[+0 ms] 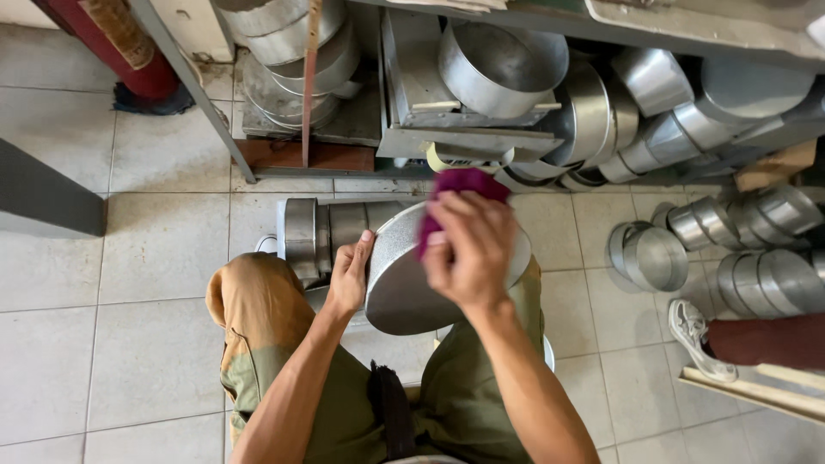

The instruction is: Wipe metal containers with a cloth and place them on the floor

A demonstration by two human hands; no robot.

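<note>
The right hand (471, 249) is in the middle of the view. Its fingers are curled and pressed together on a dark pink cloth (455, 193). The cloth sits on the top edge of a round metal pan (404, 283). The hand and the cloth both touch the pan.

The left hand (351, 273) is just beside it. This hand grips the left rim of the pan, with the thumb on the edge and the fingers wrapped behind it. The pan is tilted up on its side. It rests over the person's lap, between the two knees, and its dull grey face points at the camera.

The person sits low and wears olive green trousers (258, 344). A dark strap hangs down between the legs.

Just behind the pan, a row of shiny metal rings (326, 230) lies on the tiled floor (129, 283). They touch each other, side by side.

Farther back there is a grey metal shelf (464, 142). It is full of round metal pans, some stacked and some leaning. A big one (494, 64) sits on top, open side up.

On the right, more small metal tins (653, 253) lie on the floor in groups. Near them is a white shoe (698, 337) on another person's foot, with a dark red trouser leg (769, 339) above it. A pale wooden strip (756, 391) lies just below that shoe.

At the top left, a dark red pipe (142, 64) stands on the floor.
</note>
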